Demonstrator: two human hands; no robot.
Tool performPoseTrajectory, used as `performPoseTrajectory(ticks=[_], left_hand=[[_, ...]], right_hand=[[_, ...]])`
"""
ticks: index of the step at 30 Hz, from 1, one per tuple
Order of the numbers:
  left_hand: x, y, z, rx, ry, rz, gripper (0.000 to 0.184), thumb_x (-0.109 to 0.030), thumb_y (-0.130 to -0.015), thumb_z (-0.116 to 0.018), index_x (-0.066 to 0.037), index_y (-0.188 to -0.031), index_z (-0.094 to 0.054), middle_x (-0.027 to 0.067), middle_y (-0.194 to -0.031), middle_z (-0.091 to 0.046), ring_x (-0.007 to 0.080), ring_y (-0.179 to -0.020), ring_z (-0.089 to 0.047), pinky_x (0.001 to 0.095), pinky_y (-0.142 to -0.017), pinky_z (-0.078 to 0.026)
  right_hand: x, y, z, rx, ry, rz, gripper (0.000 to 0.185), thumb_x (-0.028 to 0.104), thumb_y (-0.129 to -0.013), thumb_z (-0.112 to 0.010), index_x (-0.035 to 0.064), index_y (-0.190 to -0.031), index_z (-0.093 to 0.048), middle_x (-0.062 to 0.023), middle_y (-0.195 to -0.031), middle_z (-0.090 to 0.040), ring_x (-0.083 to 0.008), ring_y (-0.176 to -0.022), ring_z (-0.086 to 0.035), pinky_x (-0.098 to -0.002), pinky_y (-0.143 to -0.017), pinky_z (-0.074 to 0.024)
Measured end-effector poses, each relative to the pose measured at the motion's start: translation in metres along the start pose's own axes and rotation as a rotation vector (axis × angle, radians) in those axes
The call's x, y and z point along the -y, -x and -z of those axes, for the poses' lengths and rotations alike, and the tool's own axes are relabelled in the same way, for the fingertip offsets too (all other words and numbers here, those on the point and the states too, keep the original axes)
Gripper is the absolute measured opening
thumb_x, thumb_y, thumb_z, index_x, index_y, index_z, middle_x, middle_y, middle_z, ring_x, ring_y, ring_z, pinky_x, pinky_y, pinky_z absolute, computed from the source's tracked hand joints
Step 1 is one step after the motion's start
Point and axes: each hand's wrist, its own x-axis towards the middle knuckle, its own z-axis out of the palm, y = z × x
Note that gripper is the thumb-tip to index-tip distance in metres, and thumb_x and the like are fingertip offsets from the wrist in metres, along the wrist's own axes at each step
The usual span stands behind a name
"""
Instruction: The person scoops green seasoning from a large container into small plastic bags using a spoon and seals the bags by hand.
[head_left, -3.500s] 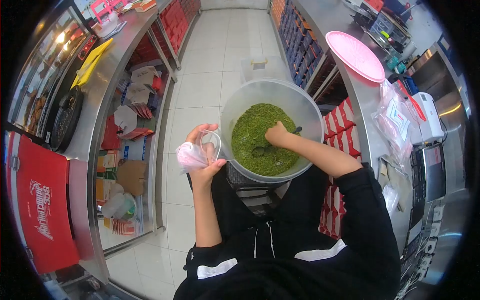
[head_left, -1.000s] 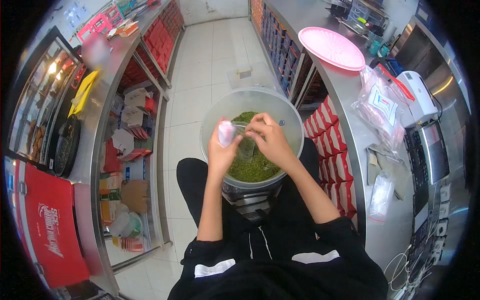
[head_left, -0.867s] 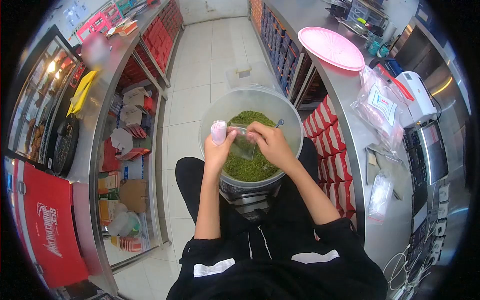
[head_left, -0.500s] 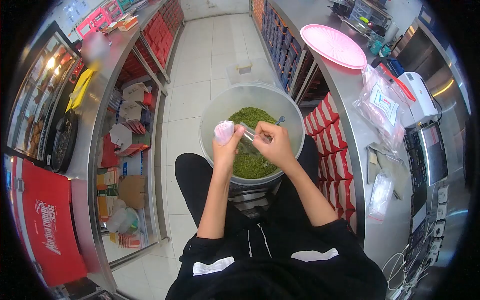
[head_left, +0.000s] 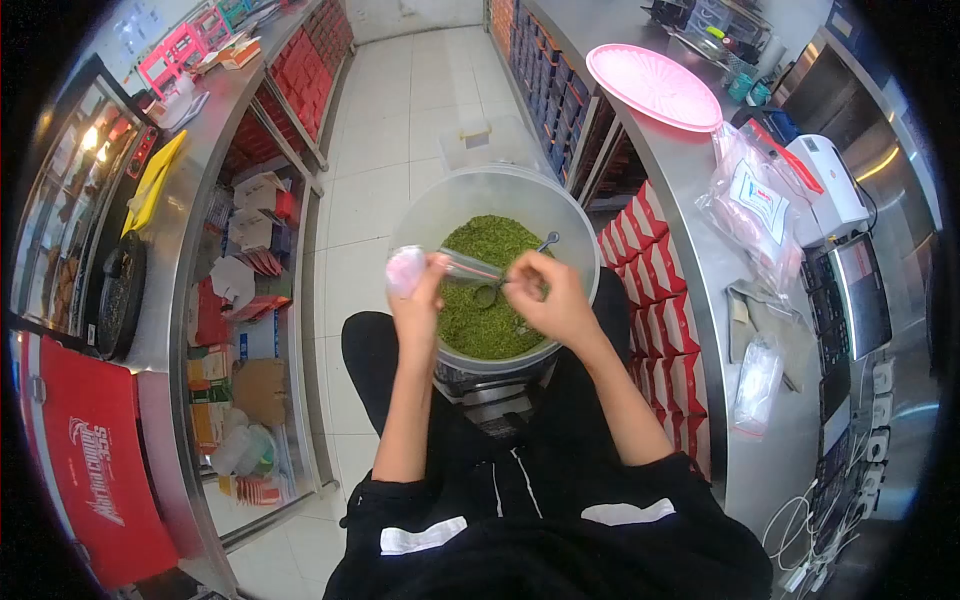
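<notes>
Between my two hands a narrow clear plastic bag (head_left: 470, 266) is stretched sideways above a big translucent tub. My left hand (head_left: 418, 290) is closed on its left end, together with a pinkish-white bundle (head_left: 405, 268) that sticks out past the thumb. At the other end, the fingers of my right hand (head_left: 545, 294) pinch the bag. Finely chopped green stuff (head_left: 492, 232) fills the lower part of the tub (head_left: 420, 215). A blue-grey loop-ended handle (head_left: 549, 240) rises from it near the right wall. Below the bag shows a small dark round spoon bowl (head_left: 485, 297); whether it joins that handle is hidden.
On the right steel counter lie a pink round lid (head_left: 655, 85), a plastic-wrapped package (head_left: 755, 205) and a white machine (head_left: 830, 190). Red-and-white boxes (head_left: 650, 300) stack below. To the left stand shelves with cartons (head_left: 262, 385) and a red cooler box (head_left: 95, 460).
My hands have moved apart, the left one leftward, and the clear bag is now stretched out between them. The camera view has shifted slightly.
</notes>
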Motion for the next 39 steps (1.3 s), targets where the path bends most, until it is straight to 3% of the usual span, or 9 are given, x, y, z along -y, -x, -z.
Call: performPoseTrajectory(ticks=[2, 5, 9, 12, 16, 20, 25, 31, 39], left_hand=[[0.002, 0.007, -0.01, 0.111, -0.045, 0.082, 0.021, -0.02, -0.078, -0.064, -0.004, -0.091, -0.06, -0.0028, -0.07, -0.053, 0.0022, -0.05, -0.039, 0.0172, -0.044, -0.03], [0.008, 0.007, -0.014, 0.124, 0.075, 0.159, 0.034, -0.022, -0.079, -0.063, -0.005, -0.107, -0.054, -0.0006, -0.078, -0.057, 0.0023, -0.052, -0.042, 0.0168, -0.046, -0.033], [0.022, 0.003, -0.008, 0.199, 0.388, 0.316, 0.043, -0.03, -0.087, -0.051, -0.011, -0.124, -0.041, 0.008, -0.102, -0.057, 0.0074, -0.065, -0.054, 0.0179, -0.05, -0.04], [0.017, 0.005, -0.008, 0.241, 0.433, 0.345, 0.043, -0.031, -0.09, -0.041, -0.009, -0.127, -0.037, 0.0108, -0.108, -0.055, 0.0101, -0.076, -0.058, 0.0207, -0.057, -0.05], [0.01, 0.004, -0.009, 0.283, 0.414, 0.34, 0.043, -0.03, -0.091, -0.038, -0.009, -0.129, -0.035, 0.0116, -0.109, -0.055, 0.0139, -0.087, -0.059, 0.0254, -0.066, -0.053], [0.017, 0.003, -0.01, 0.296, 0.399, 0.413, 0.042, -0.034, -0.091, -0.038, -0.009, -0.125, -0.039, 0.0099, -0.108, -0.055, 0.0153, -0.089, -0.058, 0.0277, -0.068, -0.053], [0.016, 0.005, -0.011, 0.303, 0.418, 0.397, 0.041, -0.033, -0.09, -0.043, -0.004, -0.12, -0.043, 0.0083, -0.103, -0.057, 0.0161, -0.086, -0.06, 0.0302, -0.069, -0.054], [0.017, 0.007, -0.014, 0.208, 0.138, 0.25, 0.034, -0.013, -0.086, -0.051, -0.008, -0.119, -0.046, 0.0067, -0.096, -0.059, 0.0158, -0.083, -0.06, 0.0252, -0.066, -0.051], [0.022, -0.003, 0.0, 0.344, -0.695, -0.257, 0.031, -0.011, -0.076, -0.058, -0.002, -0.106, -0.052, 0.0147, -0.077, -0.061, 0.0233, -0.072, -0.062, 0.035, -0.063, -0.047]], right_hand=[[0.0, -0.008, -0.004, 0.064, 0.153, 0.206, 0.018, 0.018, -0.071, -0.063, 0.0015, -0.075, -0.058, -0.0095, -0.061, -0.052, -0.0198, -0.056, -0.05, -0.0294, -0.054, -0.0405], [-0.02, -0.055, 0.005, 0.338, 0.363, 0.139, 0.024, 0.023, -0.072, -0.062, 0.0039, -0.085, -0.059, -0.0176, -0.079, -0.058, -0.037, -0.069, -0.056, -0.043, -0.063, -0.0436], [0.005, -0.134, 0.022, -0.327, 0.664, 0.291, 0.034, 0.03, -0.076, -0.061, 0.0013, -0.094, -0.056, -0.0166, -0.089, -0.058, -0.0317, -0.086, -0.058, -0.0398, -0.07, -0.0447], [0.012, -0.133, 0.02, -0.459, 0.566, 0.337, 0.043, 0.034, -0.073, -0.065, 0.0013, -0.099, -0.054, -0.0171, -0.099, -0.054, -0.0311, -0.09, -0.056, -0.0383, -0.074, -0.0448], [-0.002, -0.064, -0.003, 0.145, 0.343, 0.241, 0.031, 0.029, -0.072, -0.066, -0.0004, -0.081, -0.061, -0.0129, -0.1, -0.052, -0.0264, -0.084, -0.055, -0.0314, -0.075, -0.044], [-0.024, -0.037, -0.022, 0.201, 0.033, 0.132, 0.025, 0.024, -0.074, -0.065, -0.0008, -0.073, -0.062, -0.011, -0.099, -0.052, -0.0229, -0.082, -0.055, -0.0293, -0.073, -0.043], [-0.028, -0.033, -0.035, -0.065, -0.334, -0.024, 0.021, 0.018, -0.076, -0.061, -0.003, -0.076, -0.061, -0.0124, -0.088, -0.054, -0.0228, -0.077, -0.055, -0.0304, -0.071, -0.0429], [-0.004, -0.023, -0.02, -0.051, 0.132, 0.077, 0.019, 0.015, -0.079, -0.059, -0.003, -0.082, -0.062, -0.0088, -0.078, -0.054, -0.018, -0.068, -0.051, -0.0264, -0.068, -0.0415], [0.001, -0.022, 0.016, 0.073, 0.092, -0.028, 0.014, 0.012, -0.073, -0.062, -0.0016, -0.077, -0.065, -0.0129, -0.065, -0.063, -0.016, -0.061, -0.062, -0.0279, -0.058, -0.0467]])
